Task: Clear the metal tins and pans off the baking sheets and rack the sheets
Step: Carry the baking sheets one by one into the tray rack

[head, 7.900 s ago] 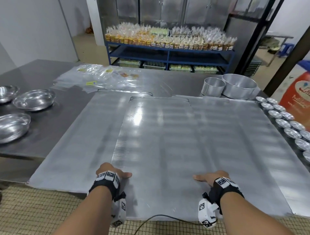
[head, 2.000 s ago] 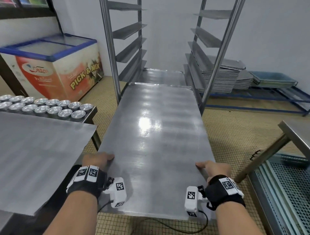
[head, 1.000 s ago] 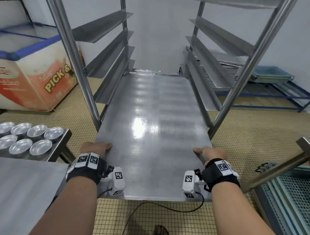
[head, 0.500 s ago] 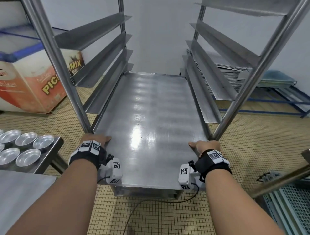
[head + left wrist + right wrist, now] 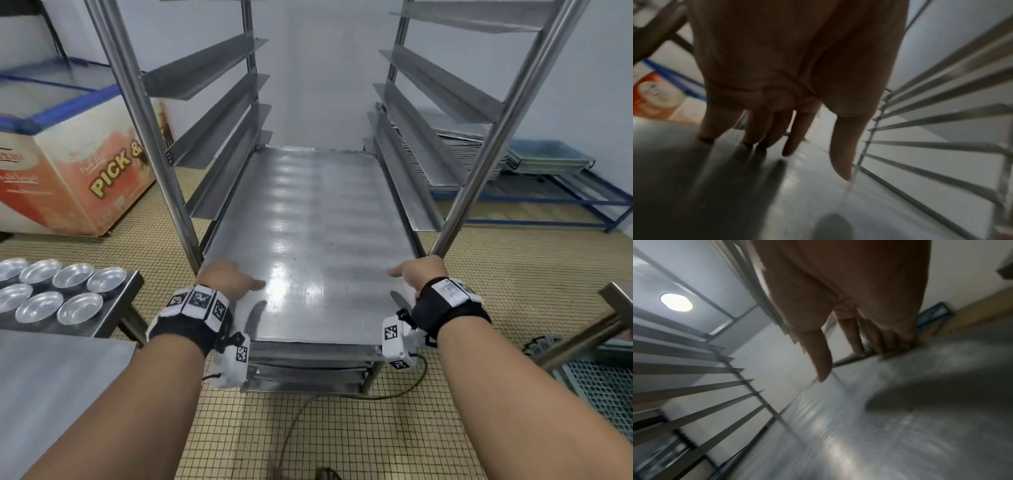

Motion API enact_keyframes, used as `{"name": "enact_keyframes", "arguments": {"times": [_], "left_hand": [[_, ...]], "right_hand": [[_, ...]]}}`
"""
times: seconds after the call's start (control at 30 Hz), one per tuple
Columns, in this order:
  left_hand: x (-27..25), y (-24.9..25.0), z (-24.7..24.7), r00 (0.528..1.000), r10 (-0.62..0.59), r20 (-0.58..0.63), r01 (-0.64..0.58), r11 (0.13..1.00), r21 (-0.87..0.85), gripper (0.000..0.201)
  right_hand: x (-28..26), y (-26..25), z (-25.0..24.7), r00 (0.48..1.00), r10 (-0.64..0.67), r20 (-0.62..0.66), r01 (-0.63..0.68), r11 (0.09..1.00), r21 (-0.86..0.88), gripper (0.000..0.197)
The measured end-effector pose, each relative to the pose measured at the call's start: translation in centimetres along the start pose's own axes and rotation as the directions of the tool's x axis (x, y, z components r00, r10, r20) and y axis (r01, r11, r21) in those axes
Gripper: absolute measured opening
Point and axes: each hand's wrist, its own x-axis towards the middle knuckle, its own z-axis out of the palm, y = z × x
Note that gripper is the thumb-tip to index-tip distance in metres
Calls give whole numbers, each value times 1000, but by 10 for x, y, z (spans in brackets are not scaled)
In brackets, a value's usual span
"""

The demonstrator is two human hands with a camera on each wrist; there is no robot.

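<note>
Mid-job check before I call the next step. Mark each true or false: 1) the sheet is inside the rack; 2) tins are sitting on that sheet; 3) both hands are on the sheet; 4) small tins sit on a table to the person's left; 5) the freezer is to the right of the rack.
1) True: the sheet lies between the rack posts, its near end sticking out.
2) False: its surface is bare.
3) True: the left hand and the right hand rest on its near corners, fingers straight.
4) True: the tins sit there.
5) False: the freezer is left.
</note>
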Motion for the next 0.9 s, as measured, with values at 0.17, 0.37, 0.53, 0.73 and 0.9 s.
{"name": "enact_keyframes", "arguments": {"times": [0.17,0.37,0.53,0.73,0.9], "left_hand": [[-33,-18,20,962,221,159,-256,933,254,84],[-36,-40,41,931,342,129,-362,815,452,115],[-17,-44,52,928,363,86,-355,791,498,107],[8,-36,51,918,389,76,-372,781,502,105],[31,-21,44,923,379,64,-361,799,481,105]], "right_hand": [[-45,33,0,960,-203,191,211,977,-24,85],[-63,82,11,786,-468,403,616,537,-577,94],[-49,89,19,738,-542,401,650,411,-639,85],[-28,73,23,713,-545,440,669,344,-659,85],[-7,55,23,686,-586,431,703,381,-601,79]]}}
